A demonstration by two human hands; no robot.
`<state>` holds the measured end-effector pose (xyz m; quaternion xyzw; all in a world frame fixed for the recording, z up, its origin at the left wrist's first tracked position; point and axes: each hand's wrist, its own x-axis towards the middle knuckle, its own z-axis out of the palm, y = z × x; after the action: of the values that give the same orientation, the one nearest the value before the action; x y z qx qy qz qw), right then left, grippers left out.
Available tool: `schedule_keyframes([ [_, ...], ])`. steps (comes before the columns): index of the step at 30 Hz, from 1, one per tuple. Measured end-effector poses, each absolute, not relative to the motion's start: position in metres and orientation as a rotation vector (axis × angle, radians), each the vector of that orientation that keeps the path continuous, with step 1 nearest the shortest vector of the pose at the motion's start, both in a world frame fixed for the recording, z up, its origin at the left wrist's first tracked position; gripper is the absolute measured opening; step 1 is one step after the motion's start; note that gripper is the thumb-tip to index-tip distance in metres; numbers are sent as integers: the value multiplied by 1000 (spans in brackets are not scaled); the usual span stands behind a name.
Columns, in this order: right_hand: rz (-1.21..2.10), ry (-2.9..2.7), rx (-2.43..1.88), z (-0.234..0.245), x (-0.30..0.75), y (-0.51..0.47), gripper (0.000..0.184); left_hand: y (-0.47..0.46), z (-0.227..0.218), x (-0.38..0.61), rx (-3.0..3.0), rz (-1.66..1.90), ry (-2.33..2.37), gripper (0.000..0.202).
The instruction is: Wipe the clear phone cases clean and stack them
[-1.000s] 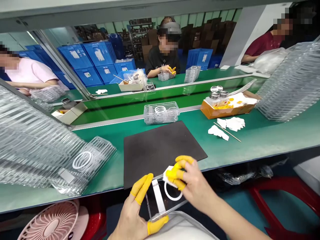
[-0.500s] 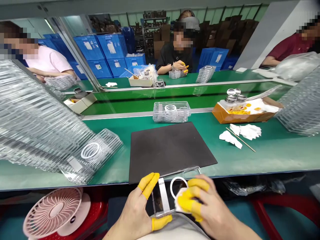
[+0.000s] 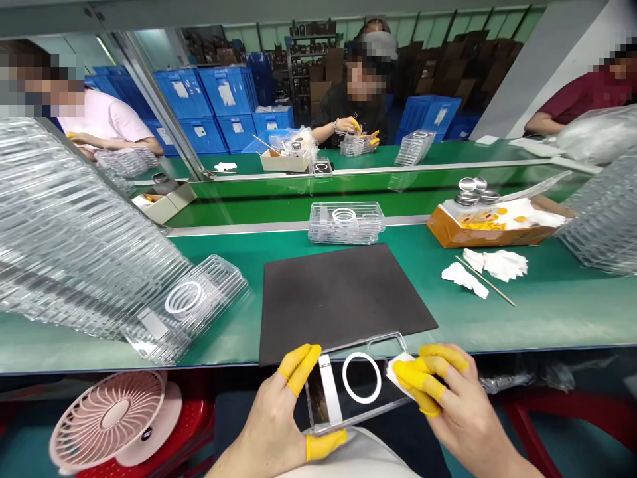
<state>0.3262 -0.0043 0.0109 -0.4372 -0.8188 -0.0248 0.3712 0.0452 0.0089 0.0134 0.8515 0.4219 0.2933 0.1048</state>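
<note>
Phone case (image 3: 351,405) in left hand (image 3: 269,418), crate labels (image 3: 225,93) too small to read

"Where're the hands?"
"L hand (image 3: 271,425) low center, two fingers raised, thumb out to R. R hand (image 3: 455,405) lower R, fingers bunched, pointing L, forearm (image 3: 507,458) angling off the corner."
"Bare?"
"Yes, exc. yellow cots (image 3: 298,368) on fingertips."
</note>
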Motion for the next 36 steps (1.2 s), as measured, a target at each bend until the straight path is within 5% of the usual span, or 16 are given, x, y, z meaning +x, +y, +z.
schedule_keyframes([
  [6, 203, -2179, -852, 26, 275, -5, 31, 9, 14, 46, 2553, 885, 1258, 80],
  [11, 1, -2039, -1193, -2, 346, -17, 23, 13, 16, 45, 2591, 898, 1224, 74],
  [17, 142, -1566, -1344, -6, 368, -11, 20, 15, 14, 41, 2598, 885, 1187, 71],
  [28, 22, -1991, -1256, -2, 340, -33, 29, 14, 20, 47, 2504, 845, 1237, 81],
  [36, 249, -2198, -843, 26, 286, -5, 35, 14, 24, 49, 2454, 864, 1235, 89],
])
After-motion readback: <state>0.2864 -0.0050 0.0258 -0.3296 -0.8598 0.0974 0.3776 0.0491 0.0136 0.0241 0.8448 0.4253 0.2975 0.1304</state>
